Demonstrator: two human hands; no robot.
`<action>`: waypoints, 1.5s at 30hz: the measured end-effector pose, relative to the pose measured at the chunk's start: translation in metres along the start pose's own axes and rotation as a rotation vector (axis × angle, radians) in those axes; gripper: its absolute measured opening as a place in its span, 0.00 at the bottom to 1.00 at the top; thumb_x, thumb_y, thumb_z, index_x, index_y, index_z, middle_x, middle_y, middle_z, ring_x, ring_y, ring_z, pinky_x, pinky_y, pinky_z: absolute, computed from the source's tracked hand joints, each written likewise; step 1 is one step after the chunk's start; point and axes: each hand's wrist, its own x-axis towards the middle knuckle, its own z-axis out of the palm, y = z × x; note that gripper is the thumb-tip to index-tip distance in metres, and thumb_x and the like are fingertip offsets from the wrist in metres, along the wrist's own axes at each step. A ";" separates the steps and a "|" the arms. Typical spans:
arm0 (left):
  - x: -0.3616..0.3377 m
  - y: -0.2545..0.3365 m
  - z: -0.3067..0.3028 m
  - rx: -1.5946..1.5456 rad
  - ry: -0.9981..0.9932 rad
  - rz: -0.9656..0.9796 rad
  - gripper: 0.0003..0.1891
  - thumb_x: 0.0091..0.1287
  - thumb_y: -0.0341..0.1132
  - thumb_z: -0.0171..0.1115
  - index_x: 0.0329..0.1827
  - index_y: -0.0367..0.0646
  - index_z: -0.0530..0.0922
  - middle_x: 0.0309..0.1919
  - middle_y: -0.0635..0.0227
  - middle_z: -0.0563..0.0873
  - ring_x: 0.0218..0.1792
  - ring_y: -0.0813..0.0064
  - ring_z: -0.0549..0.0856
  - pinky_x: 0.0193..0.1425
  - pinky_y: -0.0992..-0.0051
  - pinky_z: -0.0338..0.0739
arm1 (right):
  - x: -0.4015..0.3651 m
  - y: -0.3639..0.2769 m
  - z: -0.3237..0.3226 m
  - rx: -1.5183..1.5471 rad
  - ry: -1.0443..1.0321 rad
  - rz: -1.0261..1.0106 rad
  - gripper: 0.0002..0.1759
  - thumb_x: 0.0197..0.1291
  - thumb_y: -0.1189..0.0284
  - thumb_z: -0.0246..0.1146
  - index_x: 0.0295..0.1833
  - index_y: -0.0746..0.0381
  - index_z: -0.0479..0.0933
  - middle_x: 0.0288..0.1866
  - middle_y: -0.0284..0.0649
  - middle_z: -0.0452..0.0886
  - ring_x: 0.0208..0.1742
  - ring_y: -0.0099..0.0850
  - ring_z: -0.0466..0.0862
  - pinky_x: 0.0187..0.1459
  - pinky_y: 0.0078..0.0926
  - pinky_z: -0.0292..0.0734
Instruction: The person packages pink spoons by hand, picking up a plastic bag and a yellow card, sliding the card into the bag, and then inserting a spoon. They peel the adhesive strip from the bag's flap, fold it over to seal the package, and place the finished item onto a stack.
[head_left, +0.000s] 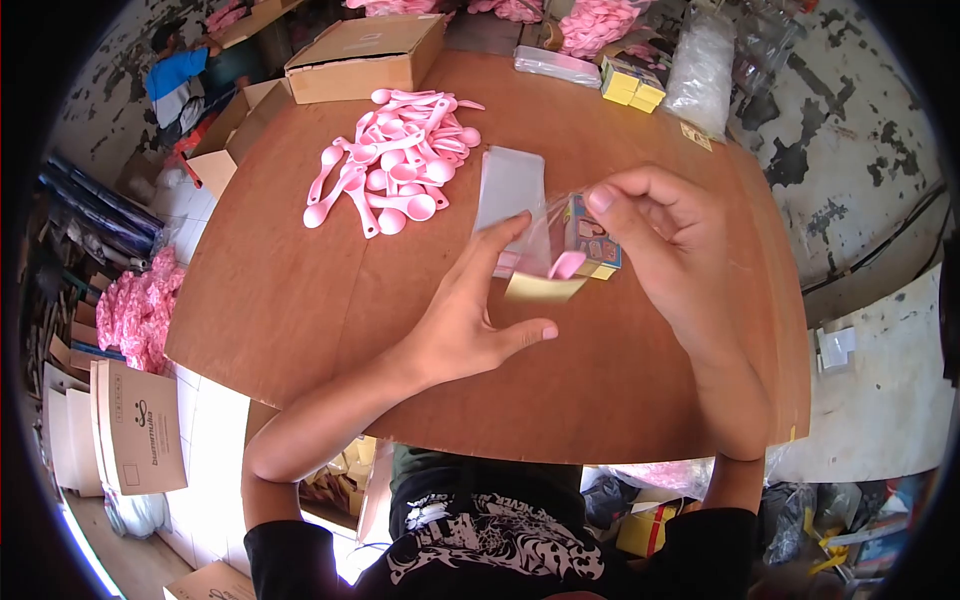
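My right hand [660, 225] pinches the upper edge of a clear plastic bag [545, 235], thumb against fingers. Inside or behind the bag show a pink spoon piece [567, 265] and a pale yellow card [545, 289] at its lower end. My left hand [480, 300] is beside the bag with thumb and fingers apart, its fingertips near the bag's left side. Under and behind the bag lies a stack of clear bags [512, 185]. A small printed box [596, 240] stands close to my right hand. Pink measuring spoons [395, 160] are heaped to the left.
At the table's [300, 310] far edge are a cardboard box [366, 60], a clear case [557, 65], yellow boxes [632, 84] and a plastic-wrapped bundle [702, 75]. A person [178, 80] is at the back left. Cartons [140, 428] stand on the floor at left.
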 end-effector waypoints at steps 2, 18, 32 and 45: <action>-0.003 0.005 0.004 -0.145 -0.053 -0.133 0.45 0.56 0.31 0.77 0.74 0.37 0.57 0.64 0.46 0.75 0.64 0.55 0.77 0.67 0.62 0.72 | -0.002 0.005 -0.005 -0.014 -0.044 0.071 0.12 0.65 0.68 0.67 0.41 0.68 0.83 0.38 0.37 0.84 0.38 0.17 0.80 0.37 0.17 0.75; -0.010 -0.014 0.017 -0.501 -0.140 -0.410 0.27 0.69 0.27 0.65 0.70 0.37 0.65 0.49 0.62 0.85 0.51 0.78 0.83 0.51 0.76 0.81 | -0.058 0.078 -0.005 0.361 -0.118 0.394 0.08 0.68 0.78 0.63 0.49 0.70 0.77 0.46 0.42 0.84 0.46 0.24 0.85 0.48 0.21 0.82; -0.008 -0.029 0.005 -0.457 0.117 -0.311 0.08 0.72 0.27 0.61 0.48 0.35 0.84 0.42 0.66 0.88 0.41 0.82 0.85 0.44 0.80 0.82 | -0.062 0.095 -0.009 0.272 -0.140 0.082 0.07 0.66 0.83 0.61 0.47 0.70 0.83 0.45 0.41 0.85 0.41 0.23 0.83 0.43 0.20 0.80; -0.008 -0.028 -0.003 -0.351 0.024 -0.198 0.11 0.68 0.17 0.54 0.44 0.34 0.86 0.41 0.63 0.89 0.42 0.79 0.85 0.47 0.78 0.80 | -0.063 0.098 -0.011 0.118 -0.213 -0.052 0.14 0.60 0.91 0.57 0.46 0.68 0.84 0.45 0.41 0.83 0.43 0.23 0.82 0.42 0.19 0.77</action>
